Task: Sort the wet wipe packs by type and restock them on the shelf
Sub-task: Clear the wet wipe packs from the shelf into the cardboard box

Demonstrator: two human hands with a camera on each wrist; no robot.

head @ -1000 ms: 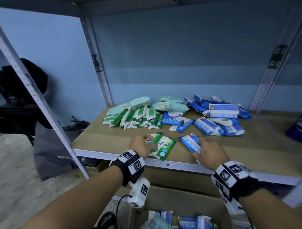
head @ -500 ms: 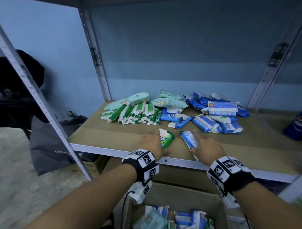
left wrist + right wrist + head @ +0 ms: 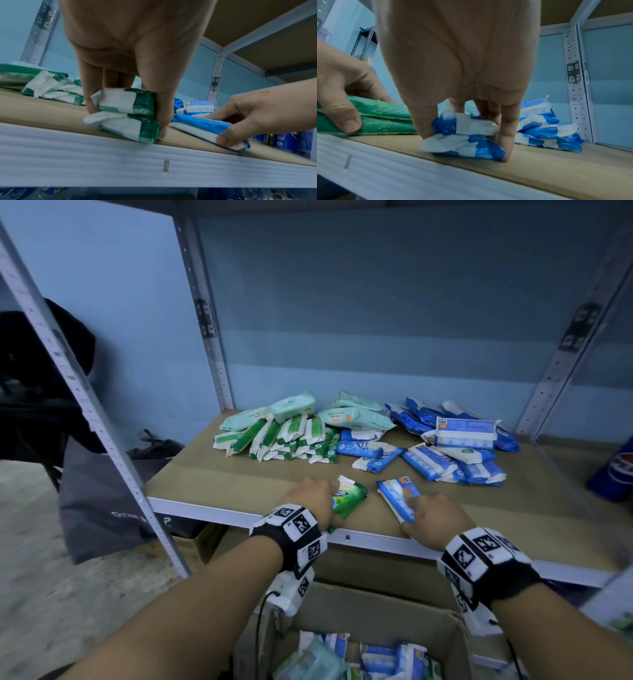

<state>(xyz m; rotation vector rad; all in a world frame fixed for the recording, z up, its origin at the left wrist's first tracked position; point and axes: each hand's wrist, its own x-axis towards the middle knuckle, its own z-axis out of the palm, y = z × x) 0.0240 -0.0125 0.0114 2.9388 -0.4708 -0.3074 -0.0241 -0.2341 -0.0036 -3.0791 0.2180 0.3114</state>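
Two stacked pairs of wet wipe packs sit gripped at the shelf's front edge, one pair in each of my hands.

Largest in my view is the grey metal shelving unit with its tan board shelf [image 3: 212, 484]; at its back lie the sorted heaps, a pile of green-and-white and pale mint packs [image 3: 281, 433] on the left and a pile of blue-and-white packs [image 3: 455, 446] on the right. Below the shelf stands an open brown cardboard box [image 3: 373, 607] with more packs inside. My left hand [image 3: 313, 496] clamps two stacked green-and-white wet wipe packs [image 3: 130, 113] between thumb and curled fingers, resting on the board near the edge. Just beside it, my right hand [image 3: 433, 517] pinches two stacked blue-and-white wet wipe packs [image 3: 467, 136] the same way, fingertips touching the board.
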